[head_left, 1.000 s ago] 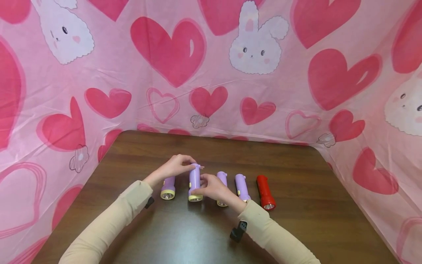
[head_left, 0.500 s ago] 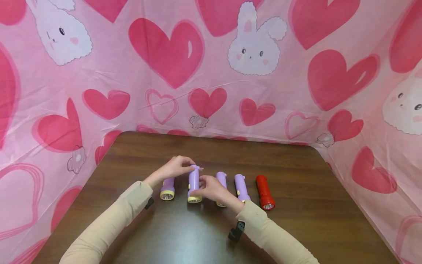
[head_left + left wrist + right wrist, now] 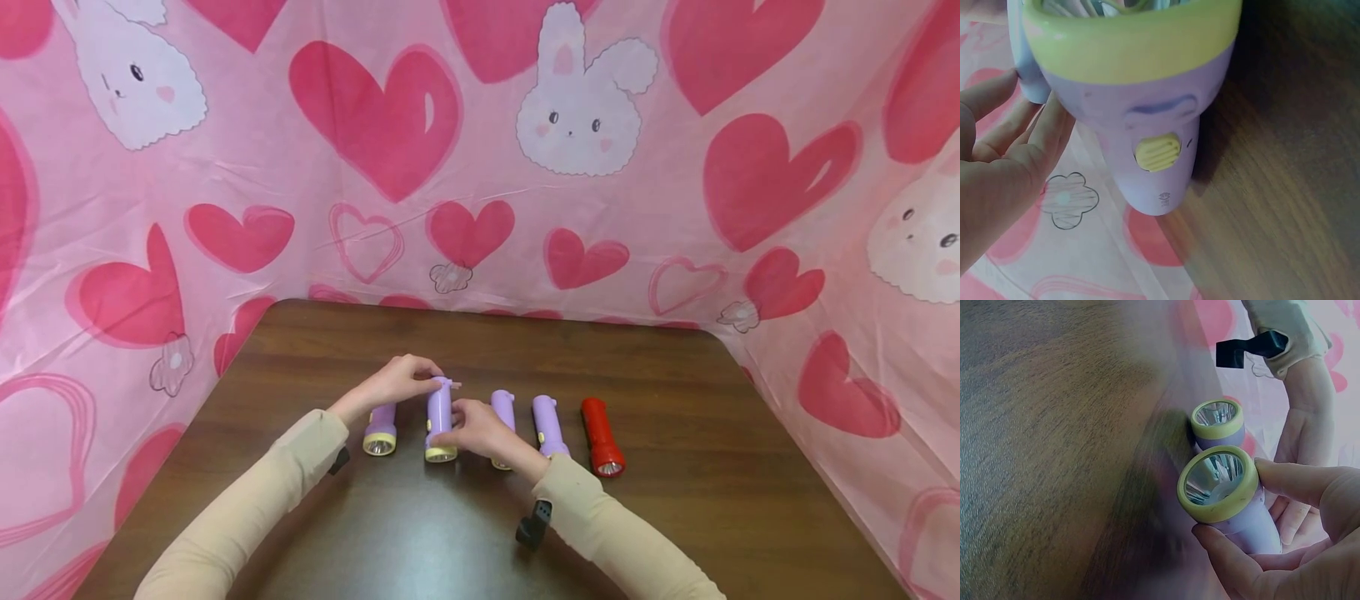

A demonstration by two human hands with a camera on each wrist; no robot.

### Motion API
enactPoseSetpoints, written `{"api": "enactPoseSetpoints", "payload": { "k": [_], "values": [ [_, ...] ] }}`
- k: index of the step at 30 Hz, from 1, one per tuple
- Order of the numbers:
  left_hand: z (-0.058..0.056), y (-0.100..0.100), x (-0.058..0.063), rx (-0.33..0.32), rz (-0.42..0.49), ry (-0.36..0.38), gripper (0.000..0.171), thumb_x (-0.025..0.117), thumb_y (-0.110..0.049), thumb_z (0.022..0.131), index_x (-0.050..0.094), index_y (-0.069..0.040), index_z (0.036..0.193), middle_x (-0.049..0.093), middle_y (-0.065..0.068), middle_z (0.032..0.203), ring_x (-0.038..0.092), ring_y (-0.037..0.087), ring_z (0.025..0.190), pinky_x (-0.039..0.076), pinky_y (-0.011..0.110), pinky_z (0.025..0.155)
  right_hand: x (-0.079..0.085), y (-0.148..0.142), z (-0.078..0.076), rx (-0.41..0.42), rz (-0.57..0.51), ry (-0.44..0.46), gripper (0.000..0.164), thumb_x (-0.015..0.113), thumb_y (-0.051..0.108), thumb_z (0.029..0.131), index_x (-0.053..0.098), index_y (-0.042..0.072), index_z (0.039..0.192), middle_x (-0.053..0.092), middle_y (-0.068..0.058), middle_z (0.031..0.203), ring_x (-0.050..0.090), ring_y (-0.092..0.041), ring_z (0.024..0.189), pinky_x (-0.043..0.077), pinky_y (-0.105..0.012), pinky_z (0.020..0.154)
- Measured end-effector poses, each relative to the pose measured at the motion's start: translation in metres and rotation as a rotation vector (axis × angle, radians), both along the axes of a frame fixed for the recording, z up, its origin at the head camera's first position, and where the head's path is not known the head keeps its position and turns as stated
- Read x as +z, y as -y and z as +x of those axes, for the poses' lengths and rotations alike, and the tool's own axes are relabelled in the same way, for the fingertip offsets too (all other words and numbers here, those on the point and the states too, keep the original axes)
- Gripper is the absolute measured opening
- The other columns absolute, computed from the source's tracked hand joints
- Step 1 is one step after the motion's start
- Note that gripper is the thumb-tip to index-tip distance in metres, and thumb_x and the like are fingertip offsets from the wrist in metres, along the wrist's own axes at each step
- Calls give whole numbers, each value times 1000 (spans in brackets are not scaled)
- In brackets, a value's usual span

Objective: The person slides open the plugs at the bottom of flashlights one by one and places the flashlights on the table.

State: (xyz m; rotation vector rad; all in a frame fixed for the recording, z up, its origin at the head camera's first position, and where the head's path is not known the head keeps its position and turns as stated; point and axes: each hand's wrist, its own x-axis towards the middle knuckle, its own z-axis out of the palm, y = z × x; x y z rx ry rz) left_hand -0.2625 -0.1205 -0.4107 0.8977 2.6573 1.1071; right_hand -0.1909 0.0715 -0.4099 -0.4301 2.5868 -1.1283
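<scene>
Both hands are on one purple flashlight with a yellow rim, second from the left in a row on the table. At its tail end, the left hand pinches it between thumb and fingers. The right hand grips the lamp end; in the right wrist view its thumb and fingers hold either side of the yellow rim. Beneath the left wrist lies another purple flashlight, its yellow switch large in the left wrist view. A third purple flashlight is partly hidden behind the right hand.
Further right lie a purple flashlight, its lamp end partly covered by the right sleeve, and a red flashlight. All lamp ends point toward the person. A pink heart-patterned cloth stands around the back and sides of the brown table.
</scene>
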Motion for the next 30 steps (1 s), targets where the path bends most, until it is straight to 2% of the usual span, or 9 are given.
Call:
{"api": "enactPoseSetpoints", "payload": {
  "k": [17, 30],
  "values": [
    [-5, -1, -3, 7, -47, 25, 21, 66, -16, 93, 73, -2, 105, 76, 11, 101, 63, 16, 87, 52, 31, 80, -5, 5, -3, -23, 49, 17, 50, 83, 24, 78, 63, -7, 112, 73, -20, 105, 67, -22, 90, 55, -30, 76],
    [-9, 0, -6, 5, -75, 23, 20, 65, -18, 94, 74, -4, 106, 76, 10, 102, 64, 17, 90, 51, 32, 82, -6, 9, -4, -48, 48, 49, 49, 82, 26, 79, 64, -5, 112, 73, -18, 104, 63, -16, 81, 53, -25, 69]
  ]
}}
